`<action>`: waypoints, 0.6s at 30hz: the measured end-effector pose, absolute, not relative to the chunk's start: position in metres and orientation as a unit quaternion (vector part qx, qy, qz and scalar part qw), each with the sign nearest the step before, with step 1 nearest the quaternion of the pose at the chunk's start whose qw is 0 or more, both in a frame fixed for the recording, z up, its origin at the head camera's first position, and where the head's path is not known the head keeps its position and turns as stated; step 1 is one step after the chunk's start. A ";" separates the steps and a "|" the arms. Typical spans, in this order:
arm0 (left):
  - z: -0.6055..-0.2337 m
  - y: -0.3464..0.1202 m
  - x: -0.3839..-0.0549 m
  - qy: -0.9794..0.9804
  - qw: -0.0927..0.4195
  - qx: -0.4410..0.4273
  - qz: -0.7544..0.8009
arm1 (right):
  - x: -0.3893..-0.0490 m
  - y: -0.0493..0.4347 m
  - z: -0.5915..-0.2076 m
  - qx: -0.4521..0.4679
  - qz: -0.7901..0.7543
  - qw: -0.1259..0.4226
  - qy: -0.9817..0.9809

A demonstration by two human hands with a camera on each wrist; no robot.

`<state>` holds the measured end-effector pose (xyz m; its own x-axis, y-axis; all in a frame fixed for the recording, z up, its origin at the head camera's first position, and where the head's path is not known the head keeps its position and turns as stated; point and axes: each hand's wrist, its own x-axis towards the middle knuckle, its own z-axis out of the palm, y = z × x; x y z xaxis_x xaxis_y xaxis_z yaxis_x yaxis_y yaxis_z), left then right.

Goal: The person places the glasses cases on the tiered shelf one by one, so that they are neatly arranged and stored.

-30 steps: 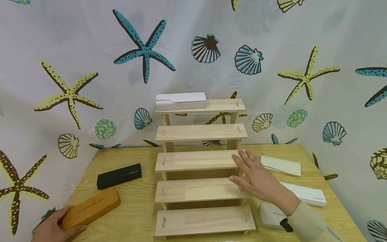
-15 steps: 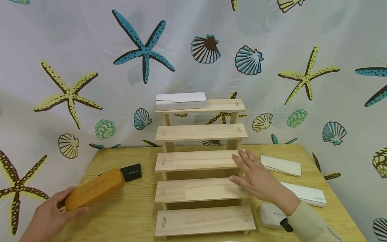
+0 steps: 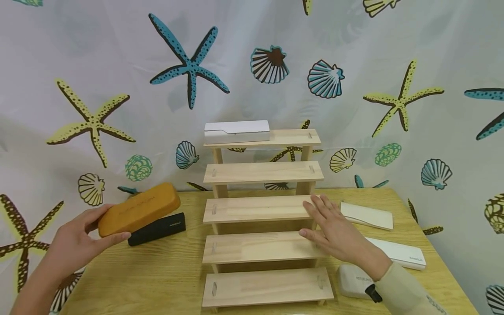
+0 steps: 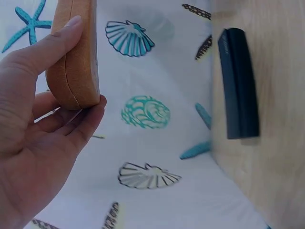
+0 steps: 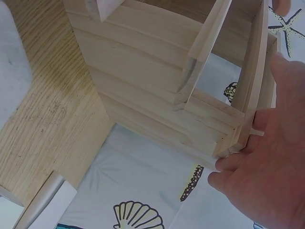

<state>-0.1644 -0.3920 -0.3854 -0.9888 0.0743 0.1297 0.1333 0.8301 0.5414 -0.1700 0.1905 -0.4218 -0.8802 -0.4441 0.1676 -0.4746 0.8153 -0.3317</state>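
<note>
My left hand (image 3: 76, 238) grips an orange-brown glasses case (image 3: 138, 210) by its near left end, raised above the table. In the left wrist view the thumb lies over one face of that case (image 4: 74, 71), the fingers on the other, with a seam along its side. A black glasses case (image 3: 157, 229) lies on the table just below it. My right hand (image 3: 334, 229) rests at the right end of the middle step of a stepped wooden rack (image 3: 252, 210), fingers extended. In the right wrist view, that hand's fingertips (image 5: 226, 164) are at the rack's edge.
A white case (image 3: 236, 132) sits at the left of the rack's top step. Right of the rack lie a cream case (image 3: 366, 215), a white case (image 3: 401, 253) and a rounded light case (image 3: 350, 280). A patterned curtain (image 3: 252, 100) hangs behind the wooden table (image 3: 157, 280).
My left hand has lifted the orange-brown glasses case off the table and carried it up, away and slightly right, above the black case. The right hand has stayed in place.
</note>
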 end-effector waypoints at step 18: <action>-0.331 -0.344 -0.195 -0.943 0.098 -0.167 -0.272 | -0.169 0.189 -0.423 0.239 0.184 0.049 -0.952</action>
<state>-0.1946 -0.3443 -0.3314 -0.9251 0.2622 0.2747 0.3682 0.7966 0.4794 -0.1686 0.1890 -0.4234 -0.8806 -0.4378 0.1815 -0.4739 0.8177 -0.3267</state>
